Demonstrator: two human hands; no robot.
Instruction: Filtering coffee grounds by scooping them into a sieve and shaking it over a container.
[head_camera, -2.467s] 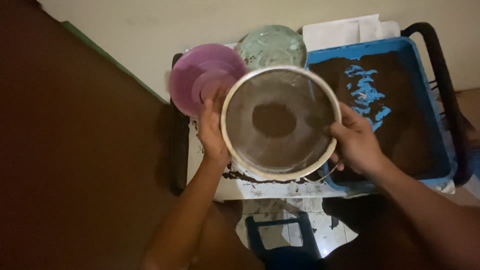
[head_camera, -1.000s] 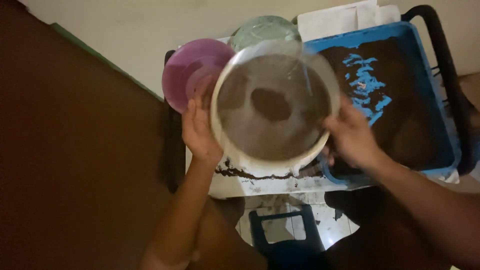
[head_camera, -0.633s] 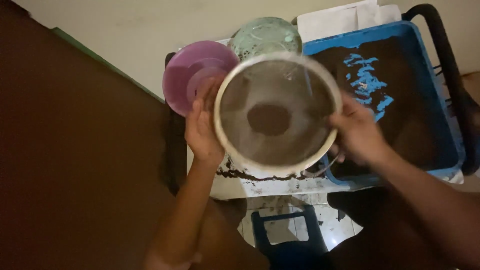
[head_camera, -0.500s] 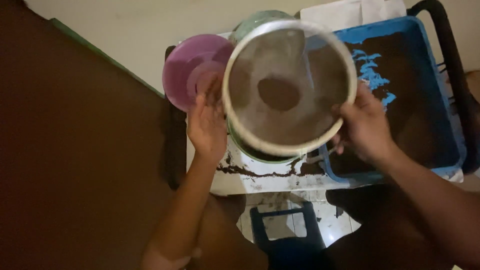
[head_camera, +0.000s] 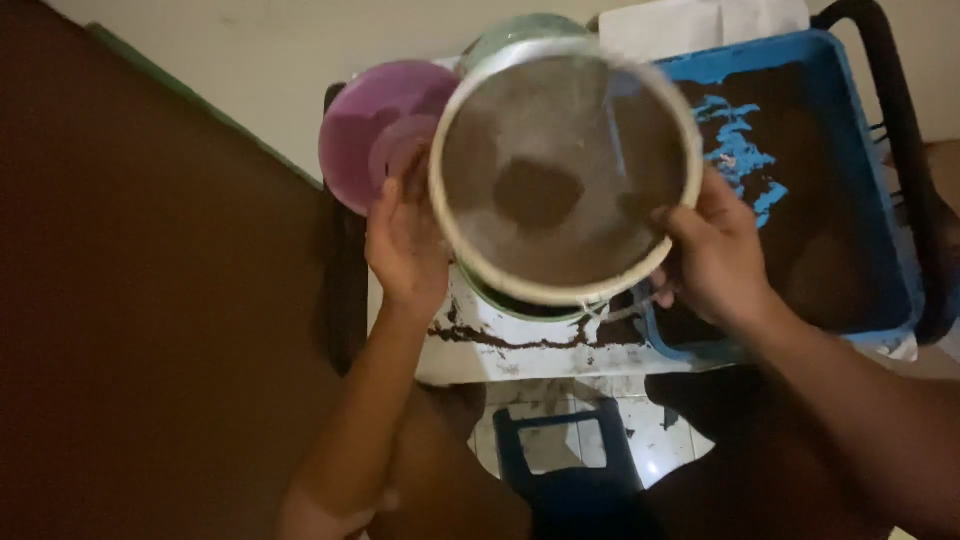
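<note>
Both the left hand (head_camera: 405, 240) and right hand (head_camera: 715, 255) are gripping the sieve (head_camera: 565, 170), a small clump of soil (head_camera: 537, 193) remaining unsifted over the green bowl (head_camera: 520, 300).

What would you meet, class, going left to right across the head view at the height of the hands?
Pink bowl → left hand → round sieve holding a dark clump → right hand → blue tray of dark soil.

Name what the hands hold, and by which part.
A round sieve, gripped at its rim: left hand on the left edge, right hand on the right edge.
</note>
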